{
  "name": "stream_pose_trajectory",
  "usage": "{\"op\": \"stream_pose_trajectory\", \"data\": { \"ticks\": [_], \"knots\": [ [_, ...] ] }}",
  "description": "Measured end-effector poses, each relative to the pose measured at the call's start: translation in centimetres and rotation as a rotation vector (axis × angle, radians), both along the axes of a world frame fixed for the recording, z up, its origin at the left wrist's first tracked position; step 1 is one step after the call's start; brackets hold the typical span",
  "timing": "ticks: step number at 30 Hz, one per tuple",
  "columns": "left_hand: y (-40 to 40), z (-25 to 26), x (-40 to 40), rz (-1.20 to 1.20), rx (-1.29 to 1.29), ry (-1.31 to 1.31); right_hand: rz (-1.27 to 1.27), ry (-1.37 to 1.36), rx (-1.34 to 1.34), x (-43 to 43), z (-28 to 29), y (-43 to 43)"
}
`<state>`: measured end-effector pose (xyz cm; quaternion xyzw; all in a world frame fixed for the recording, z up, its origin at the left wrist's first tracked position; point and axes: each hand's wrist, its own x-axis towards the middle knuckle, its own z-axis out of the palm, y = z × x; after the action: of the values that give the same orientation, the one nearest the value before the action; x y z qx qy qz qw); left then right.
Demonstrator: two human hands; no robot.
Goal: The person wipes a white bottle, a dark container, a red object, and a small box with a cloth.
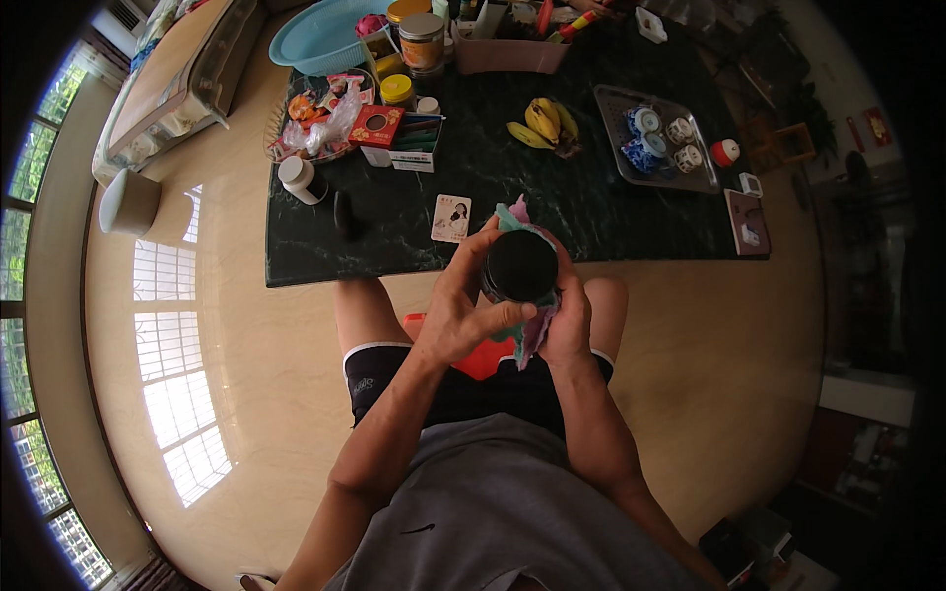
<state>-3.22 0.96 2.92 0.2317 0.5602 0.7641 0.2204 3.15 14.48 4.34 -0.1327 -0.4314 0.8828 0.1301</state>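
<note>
Between my two hands is a jar with a round black lid [522,266], held just in front of the table's near edge. My left hand [465,303] grips its left side, with the thumb across the front of the lid. On the other side my right hand [567,314] presses a green and purple cloth [538,332] against the jar. The cloth sticks out above and below the lid. Most of the jar's body is hidden under the lid and my fingers. A printed card [451,218] lies on the table left of the jar.
On the dark marble table [384,244] stand a white-lidded bottle [299,177], a basket of packaged sweets [318,122], bananas [547,125] and a tray of cups [617,140]. Behind them are a blue plastic basket [318,37] and a pink box [510,57]. Another person's hand shows at the far edge.
</note>
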Motion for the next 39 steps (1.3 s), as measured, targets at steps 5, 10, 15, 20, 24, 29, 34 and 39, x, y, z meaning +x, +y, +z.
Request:
{"op": "stream_pose_trajectory", "data": {
  "ticks": [5,10,15,20,24,29,34,39],
  "knots": [
    [-0.3,0.2,-1.1,-0.112,-0.059,0.148,0.040,-0.133,-0.125,0.3,-1.2,2.1],
    [-0.1,-0.8,-0.8,0.166,-0.123,0.311,-0.133,-0.086,-0.120,0.1,-0.8,1.6],
    [0.5,0.2,0.5,0.281,-0.120,0.352,-0.082,-0.042,-0.018,0.1,-0.7,1.5],
    [0.6,1.5,1.0,0.212,-0.242,0.331,-0.020,-0.053,0.049,0.2,-0.4,0.9],
    [0.6,1.4,1.3,0.177,-0.246,0.255,0.048,-0.101,-0.073,0.2,-0.2,1.1],
    [0.5,1.6,0.5,0.064,-0.300,0.421,0.038,-0.253,-0.288,0.0,-1.2,1.5],
    [0.8,1.2,0.3,0.220,-0.275,0.465,-0.008,-0.147,-0.237,0.4,-1.5,1.8],
    [0.6,0.4,1.6,0.283,-0.379,0.445,-0.149,-0.026,-0.060,0.1,-2.3,1.6]
  ]
}}
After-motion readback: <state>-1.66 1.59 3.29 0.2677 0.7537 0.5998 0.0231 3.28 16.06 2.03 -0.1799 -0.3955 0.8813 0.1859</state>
